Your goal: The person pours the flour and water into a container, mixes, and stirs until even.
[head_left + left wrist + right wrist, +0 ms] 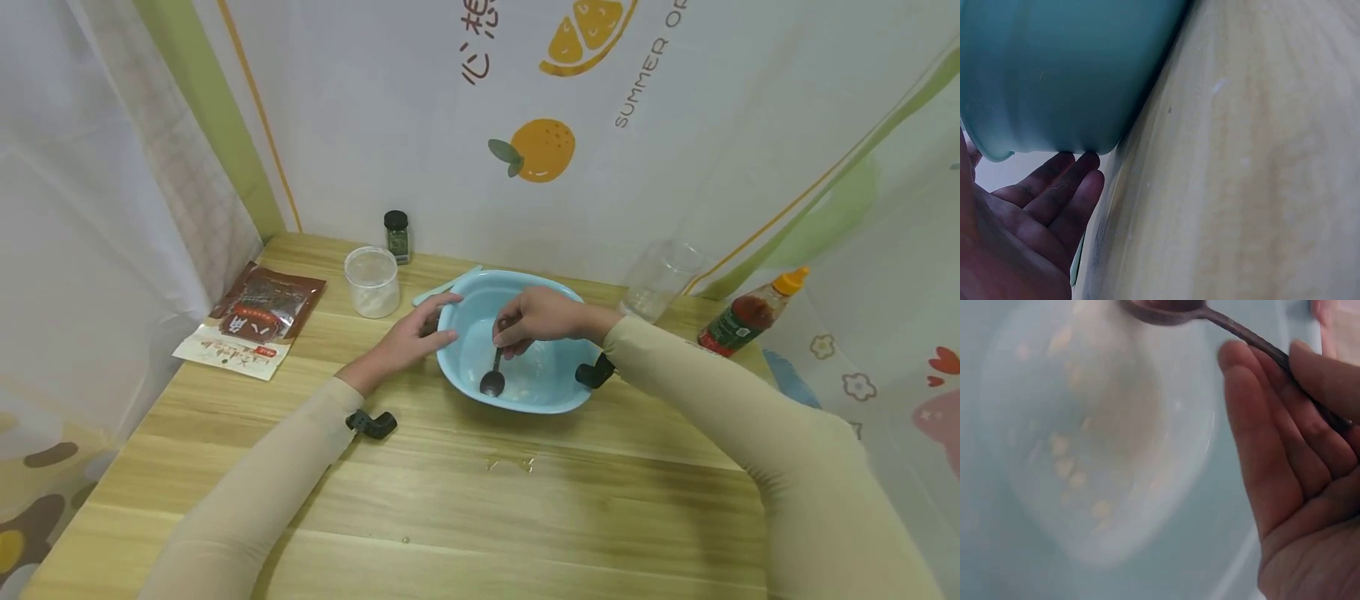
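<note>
A light blue plastic basin [480, 287] stands on the wooden table, with cloudy liquid and several pale bits [1063, 465] at its bottom. My left hand [401, 343] holds the basin's left side; thumb and index finger lie at the rim. In the left wrist view, the other fingers [1075, 206] rest against the outer wall. Above the basin, my right hand [536, 321] pinches the handle of a dark spoon [492, 382] between thumb and fingers. The spoon's bowl points down near the basin's front wall. In the right wrist view, liquid blurs around it.
A clear jar of white powder [373, 283] and a black-capped spice jar [397, 237] stand left of the basin. Farther left lies a brown food packet [262, 312]. On the right are a clear container [652, 287] and a yellow-capped sauce bottle [750, 317]. A pale green stick [429, 293] pokes out behind the basin.
</note>
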The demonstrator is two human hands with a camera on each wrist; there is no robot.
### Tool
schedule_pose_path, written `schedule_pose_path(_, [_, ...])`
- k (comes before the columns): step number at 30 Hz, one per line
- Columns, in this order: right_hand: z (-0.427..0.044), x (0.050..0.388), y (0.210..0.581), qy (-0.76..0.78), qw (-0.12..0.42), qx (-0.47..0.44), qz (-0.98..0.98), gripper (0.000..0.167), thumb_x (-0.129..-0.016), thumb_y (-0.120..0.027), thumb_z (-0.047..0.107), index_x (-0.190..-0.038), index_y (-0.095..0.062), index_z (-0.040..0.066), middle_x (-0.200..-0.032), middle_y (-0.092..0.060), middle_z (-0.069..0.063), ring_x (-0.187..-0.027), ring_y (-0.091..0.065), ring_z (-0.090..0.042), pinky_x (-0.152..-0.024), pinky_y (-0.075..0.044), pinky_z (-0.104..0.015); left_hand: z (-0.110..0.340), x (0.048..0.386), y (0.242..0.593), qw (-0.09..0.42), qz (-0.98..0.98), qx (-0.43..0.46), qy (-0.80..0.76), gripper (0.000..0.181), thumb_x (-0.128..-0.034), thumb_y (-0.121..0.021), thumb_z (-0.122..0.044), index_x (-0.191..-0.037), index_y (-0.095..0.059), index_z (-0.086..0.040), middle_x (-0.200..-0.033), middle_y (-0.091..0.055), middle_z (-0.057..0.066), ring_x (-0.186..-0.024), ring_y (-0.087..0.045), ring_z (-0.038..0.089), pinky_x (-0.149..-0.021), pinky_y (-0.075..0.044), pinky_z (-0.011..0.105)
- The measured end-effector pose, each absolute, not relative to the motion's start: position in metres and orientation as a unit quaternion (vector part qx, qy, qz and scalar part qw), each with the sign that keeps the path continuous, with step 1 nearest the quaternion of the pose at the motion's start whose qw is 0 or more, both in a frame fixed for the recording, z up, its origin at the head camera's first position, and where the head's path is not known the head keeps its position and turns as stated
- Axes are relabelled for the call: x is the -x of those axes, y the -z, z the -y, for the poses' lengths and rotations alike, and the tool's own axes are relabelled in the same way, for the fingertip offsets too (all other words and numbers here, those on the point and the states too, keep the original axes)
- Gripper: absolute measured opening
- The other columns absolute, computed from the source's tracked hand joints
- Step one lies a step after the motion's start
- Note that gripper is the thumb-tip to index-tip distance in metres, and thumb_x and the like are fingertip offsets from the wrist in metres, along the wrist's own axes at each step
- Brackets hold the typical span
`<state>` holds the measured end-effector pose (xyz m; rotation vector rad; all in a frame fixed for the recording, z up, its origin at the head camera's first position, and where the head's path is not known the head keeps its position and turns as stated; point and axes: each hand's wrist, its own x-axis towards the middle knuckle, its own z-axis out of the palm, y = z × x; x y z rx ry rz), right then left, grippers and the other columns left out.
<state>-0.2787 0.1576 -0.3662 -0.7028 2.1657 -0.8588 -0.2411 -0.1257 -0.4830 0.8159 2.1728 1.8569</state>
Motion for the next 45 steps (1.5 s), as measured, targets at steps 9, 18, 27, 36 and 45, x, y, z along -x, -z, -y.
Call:
schedule_pose_path(9, [-0.144,0.286,0.367,0.344,0.22,0.212,-0.888,0.014,-0.108,-0.076,0.016,-0.106,-0.083,0.004,-0.094,-0.083,-0.007,-0.101,-0.081,-0.036,-0.092,-0.068,-0.05,0.123,0.24,0.482,0.081,-0.731,-0.274,-0.62,0.063,-0.1118,-0.064,-0.012,-0.17,-0.038,-0.011,-0.169,-0.044,0.027,-0.147,-0.057,0.046,-0.106,-0.062,0.053])
schedule_pose_path(18, [-0.176,0.289,0.358,0.236,0.091,0.21,-0.945,0.016,-0.105,-0.076,0.013,-0.096,-0.083,0.001,-0.08,-0.08,-0.007,-0.073,-0.077,-0.022,-0.071,-0.061,-0.034,0.122,0.241,0.48,0.076,-0.745,-0.272,-0.604,0.063,-0.1121,-0.064,-0.013,-0.169,-0.039,-0.012,-0.165,-0.049,0.028,-0.143,-0.06,0.047,-0.102,-0.064,0.054])
schedule_pose_path(27, [-0.172,0.279,0.357,0.251,0.269,0.25,-0.896,0.014,-0.104,-0.078,0.015,-0.093,-0.082,0.007,-0.082,-0.081,-0.004,-0.084,-0.083,-0.026,-0.08,-0.07,-0.04,0.125,0.239,0.48,0.079,-0.744,-0.27,-0.606,0.063,-0.112,-0.064,-0.012,-0.169,-0.038,-0.011,-0.162,-0.051,0.03,-0.141,-0.062,0.047,-0.101,-0.065,0.053])
schedule_pose_path(36, [-0.149,0.285,0.368,0.35,0.249,0.232,-0.873,0.014,-0.106,-0.078,0.014,-0.108,-0.084,0.002,-0.096,-0.084,-0.008,-0.1,-0.082,-0.035,-0.09,-0.069,-0.046,0.125,0.239,0.482,0.083,-0.728,-0.277,-0.622,0.063,-0.1116,-0.063,-0.009,-0.169,-0.037,-0.009,-0.166,-0.046,0.028,-0.143,-0.06,0.047,-0.104,-0.063,0.051])
schedule_pose_path(45, [-0.155,0.293,0.366,0.298,0.119,0.186,-0.929,0.017,-0.108,-0.075,0.015,-0.108,-0.083,0.0,-0.093,-0.082,-0.009,-0.091,-0.081,-0.031,-0.082,-0.067,-0.041,0.126,0.241,0.483,0.082,-0.726,-0.28,-0.623,0.062,-0.1122,-0.063,-0.011,-0.169,-0.038,-0.01,-0.172,-0.04,0.023,-0.146,-0.057,0.046,-0.103,-0.064,0.053])
